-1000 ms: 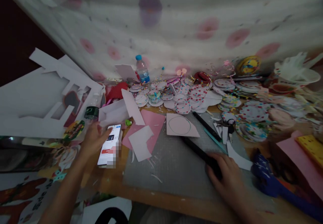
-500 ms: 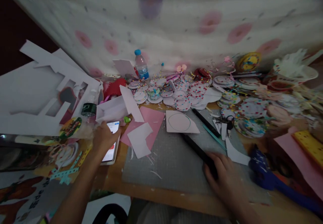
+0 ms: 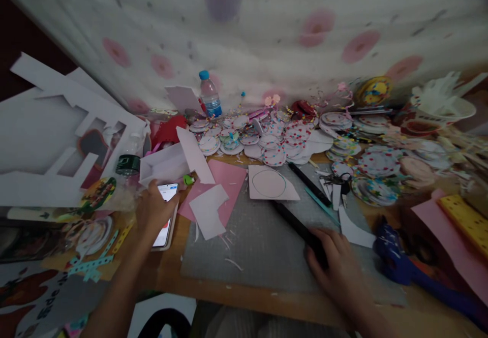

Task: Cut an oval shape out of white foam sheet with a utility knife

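Note:
On the left, my left hand [image 3: 151, 208] is closed at the upper left edge of a lit smartphone [image 3: 163, 228], with the thumb over the screen. The phone lies on the wooden table. My right hand [image 3: 333, 262] grips a long black pen-shaped tool [image 3: 293, 221] low over the grey cutting mat [image 3: 259, 256]. Its narrow far end meets the lower edge of a white card [image 3: 256, 189]; the tip cannot be made out. A thin green circle [image 3: 269, 183] is drawn on that card.
Pink paper [image 3: 234, 175] and a white offcut [image 3: 208, 213] overlap the mat's left side. Another black stick [image 3: 309, 184], keys [image 3: 335, 180] and blue-handled scissors [image 3: 396, 259] lie rightward. Decorated paper discs [image 3: 272, 145] pile behind, beside a water bottle [image 3: 210, 96].
The whole view has shifted slightly, with things on the left moving a little leftward in the picture. Both hands keep nearly the same places and holds.

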A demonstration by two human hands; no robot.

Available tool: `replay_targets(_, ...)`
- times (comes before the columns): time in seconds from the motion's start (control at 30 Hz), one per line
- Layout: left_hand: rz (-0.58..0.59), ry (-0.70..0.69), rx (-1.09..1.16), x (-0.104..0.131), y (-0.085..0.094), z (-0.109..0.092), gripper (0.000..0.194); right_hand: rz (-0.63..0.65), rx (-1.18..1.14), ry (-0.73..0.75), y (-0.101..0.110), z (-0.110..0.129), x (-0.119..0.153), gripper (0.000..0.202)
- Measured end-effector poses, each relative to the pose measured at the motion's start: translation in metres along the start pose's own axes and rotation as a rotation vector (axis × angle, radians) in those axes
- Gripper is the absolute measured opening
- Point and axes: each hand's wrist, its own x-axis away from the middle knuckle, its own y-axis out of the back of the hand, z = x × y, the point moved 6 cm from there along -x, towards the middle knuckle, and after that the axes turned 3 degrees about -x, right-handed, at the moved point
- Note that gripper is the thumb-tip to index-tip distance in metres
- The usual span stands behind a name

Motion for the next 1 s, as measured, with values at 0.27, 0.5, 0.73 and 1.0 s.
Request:
replay_targets(0.27,-0.008,0.003,-0.013,0.002,0.0,0.0,0.077,-0.002,-0.008,-0.002,0.001,0.001,-0.003,0.026)
replay_targets(0.5,-0.02,0.012,-0.004,0.005,0.002,-0.003,0.093,0.014,0.004,-0.007,0.0,0.0,-0.003,0.026)
replay_targets(0.73,-0.069,0.018,-0.053,0.012,0.003,-0.008,0.091,0.009,-0.003,0.0,0.001,-0.001,-0.002,0.026)
replay_targets(1.0,-0.059,0.046,0.007,0.012,0.003,-0.006,0.092,0.015,-0.003,-0.03,-0.001,-0.001,-0.006,0.031)
